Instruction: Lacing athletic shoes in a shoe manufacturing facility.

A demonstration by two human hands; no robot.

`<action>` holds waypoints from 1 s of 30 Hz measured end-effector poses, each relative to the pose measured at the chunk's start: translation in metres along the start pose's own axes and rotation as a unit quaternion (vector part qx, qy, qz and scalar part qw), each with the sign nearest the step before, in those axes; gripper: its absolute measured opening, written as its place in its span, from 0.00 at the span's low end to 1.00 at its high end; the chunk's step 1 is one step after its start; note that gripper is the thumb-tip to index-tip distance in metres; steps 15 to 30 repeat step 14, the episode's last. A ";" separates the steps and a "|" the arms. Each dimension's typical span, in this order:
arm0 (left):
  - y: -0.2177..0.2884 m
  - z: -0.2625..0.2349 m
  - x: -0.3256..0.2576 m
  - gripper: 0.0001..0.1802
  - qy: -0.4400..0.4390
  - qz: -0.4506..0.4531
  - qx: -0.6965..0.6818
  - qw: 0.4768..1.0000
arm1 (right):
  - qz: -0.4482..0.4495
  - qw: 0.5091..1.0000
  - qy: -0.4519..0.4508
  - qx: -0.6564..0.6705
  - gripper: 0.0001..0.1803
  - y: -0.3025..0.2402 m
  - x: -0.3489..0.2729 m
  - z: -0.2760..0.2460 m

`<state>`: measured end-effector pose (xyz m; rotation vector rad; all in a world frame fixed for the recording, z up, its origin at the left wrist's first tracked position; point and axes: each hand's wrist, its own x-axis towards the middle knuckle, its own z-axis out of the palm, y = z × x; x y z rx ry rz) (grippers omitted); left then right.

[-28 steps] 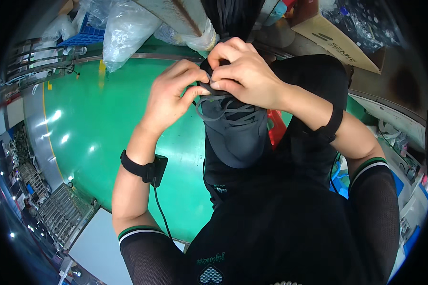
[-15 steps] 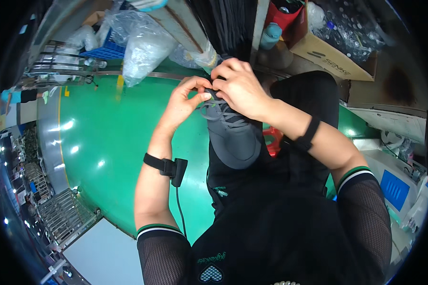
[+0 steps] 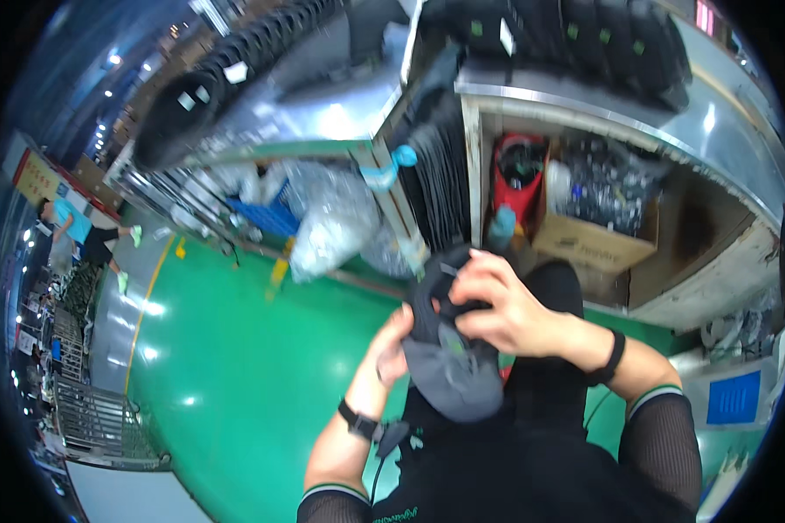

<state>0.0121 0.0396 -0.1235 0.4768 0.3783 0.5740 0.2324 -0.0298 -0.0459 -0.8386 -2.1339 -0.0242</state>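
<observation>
I hold a dark grey shoe (image 3: pixel 449 370) in front of my body, its sole side turned toward me and its toe pointing down. My right hand (image 3: pixel 504 307) clasps the upper end of the shoe from the right, fingers curled over its black top. My left hand (image 3: pixel 394 346) grips the shoe's left side from behind, with only the fingers and wrist showing. A black band sits on each wrist, and a cable hangs from the left one.
A metal workbench (image 3: pixel 584 113) stands ahead with black shoes lined up on top. Under it are a cardboard box (image 3: pixel 595 242) of dark parts and a red bin (image 3: pixel 519 179). Clear plastic bags (image 3: pixel 327 222) lie on the green floor (image 3: pixel 235 366). A person (image 3: pixel 83 231) stands far left.
The view has tilted upward, so the workbench and racks now fill the top. Both hands stay on the shoe, which sits lower in the picture and appears turned more upright.
</observation>
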 end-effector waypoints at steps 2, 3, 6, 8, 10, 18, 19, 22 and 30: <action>0.007 0.018 -0.030 0.31 -0.061 0.031 0.077 0.995 | -0.062 0.993 0.053 -0.083 0.13 -0.011 -0.005 -0.033; 0.014 0.030 -0.049 0.31 -0.075 0.034 0.070 0.994 | -0.049 0.990 0.072 -0.114 0.14 -0.014 -0.011 -0.050; 0.036 0.086 -0.082 0.31 -0.029 0.111 0.200 0.973 | -0.012 0.989 0.098 -0.107 0.14 -0.020 -0.009 -0.070; 0.063 0.124 -0.093 0.31 -0.012 0.113 0.240 0.964 | -0.004 0.986 0.157 -0.054 0.12 -0.028 0.010 -0.074; 0.096 0.161 -0.103 0.28 0.019 0.215 0.461 0.861 | -0.037 0.964 0.238 -0.111 0.10 -0.025 0.030 -0.091; 0.163 0.239 -0.080 0.28 -0.019 0.312 0.623 0.717 | -0.026 0.934 0.267 -0.234 0.10 0.008 0.050 -0.119; 0.163 0.239 -0.080 0.28 -0.019 0.312 0.623 0.717 | -0.026 0.934 0.267 -0.234 0.10 0.008 0.050 -0.119; 0.163 0.239 -0.080 0.28 -0.019 0.312 0.623 0.717 | -0.026 0.934 0.267 -0.234 0.10 0.008 0.050 -0.119; 0.163 0.239 -0.080 0.28 -0.019 0.312 0.623 0.717 | -0.026 0.934 0.267 -0.234 0.10 0.008 0.050 -0.119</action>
